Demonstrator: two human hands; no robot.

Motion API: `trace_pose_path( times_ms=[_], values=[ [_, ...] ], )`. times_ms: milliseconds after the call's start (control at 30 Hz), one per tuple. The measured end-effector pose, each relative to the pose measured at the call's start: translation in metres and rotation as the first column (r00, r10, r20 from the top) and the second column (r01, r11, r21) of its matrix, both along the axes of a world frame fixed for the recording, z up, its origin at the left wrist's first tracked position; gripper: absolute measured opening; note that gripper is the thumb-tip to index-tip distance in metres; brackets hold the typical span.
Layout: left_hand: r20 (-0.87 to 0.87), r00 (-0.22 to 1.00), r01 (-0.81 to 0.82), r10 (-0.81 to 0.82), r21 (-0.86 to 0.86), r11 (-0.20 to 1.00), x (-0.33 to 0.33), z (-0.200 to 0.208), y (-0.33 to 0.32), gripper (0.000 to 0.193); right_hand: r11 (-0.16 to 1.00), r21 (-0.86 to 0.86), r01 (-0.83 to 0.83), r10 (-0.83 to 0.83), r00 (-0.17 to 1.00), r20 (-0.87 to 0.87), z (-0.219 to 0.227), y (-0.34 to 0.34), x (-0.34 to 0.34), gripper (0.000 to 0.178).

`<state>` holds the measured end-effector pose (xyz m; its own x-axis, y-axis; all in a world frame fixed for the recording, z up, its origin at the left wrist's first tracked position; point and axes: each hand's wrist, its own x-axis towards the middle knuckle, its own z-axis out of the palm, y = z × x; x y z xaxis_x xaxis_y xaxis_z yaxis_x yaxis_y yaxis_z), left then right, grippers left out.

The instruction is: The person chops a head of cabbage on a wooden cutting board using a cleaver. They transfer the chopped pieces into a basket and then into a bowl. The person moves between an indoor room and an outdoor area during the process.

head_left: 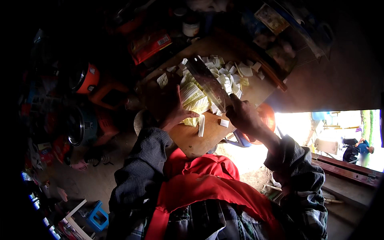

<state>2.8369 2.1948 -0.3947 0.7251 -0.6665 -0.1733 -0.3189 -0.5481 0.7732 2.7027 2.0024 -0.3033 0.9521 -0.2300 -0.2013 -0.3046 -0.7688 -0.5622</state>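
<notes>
A cleaver (208, 82) with a broad, dark metal blade is in my right hand (245, 116), fingers wrapped round its handle. The blade slants up and left across pale napa cabbage (194, 98). At the left side of the cabbage, my left hand (176, 114) holds the stacked leaves, thumb on the near side and fingers stretched along the far side. Cut cabbage pieces (244, 70) lie heaped beyond and right of the blade. A loose strip (201, 126) and a small white piece (224, 123) lie on the near part of the wooden cutting board (192, 144).
Left of the board stand an orange pot (89, 79) and a dark green cooker (80, 125). A red packet (150, 48) and a white jar (191, 28) sit beyond it. An orange basket (265, 120) is at the right, near a bright doorway with a person (363, 147) outside.
</notes>
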Motion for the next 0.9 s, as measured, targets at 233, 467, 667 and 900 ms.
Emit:
trace_pose_path(
  times_ms=[233, 467, 667, 900],
  values=[
    [-0.098, 0.995, 0.043, -0.028, 0.161, 0.986, -0.002, -0.036, 0.017, 0.108, 0.990, -0.074, -0.119, 0.110, 0.986, -0.125, -0.019, 0.016, 0.001, 0.028],
    [0.409, 0.905, 0.058, -0.115, 0.148, 0.987, -0.008, -0.060, 0.019, 0.095, 0.988, -0.010, -0.151, 0.145, 0.966, -0.215, -0.039, 0.023, 0.023, 0.025],
    [0.627, 0.775, -0.017, -0.078, 0.144, 0.989, -0.009, -0.050, 0.020, 0.086, 0.982, -0.017, -0.188, 0.174, 0.935, -0.308, -0.024, 0.020, 0.021, 0.025],
    [0.404, 0.915, -0.027, -0.008, 0.079, 0.997, -0.009, -0.030, 0.012, 0.080, 0.988, -0.116, -0.098, 0.079, 0.985, -0.153, -0.097, 0.029, 0.037, 0.024]
  ],
)
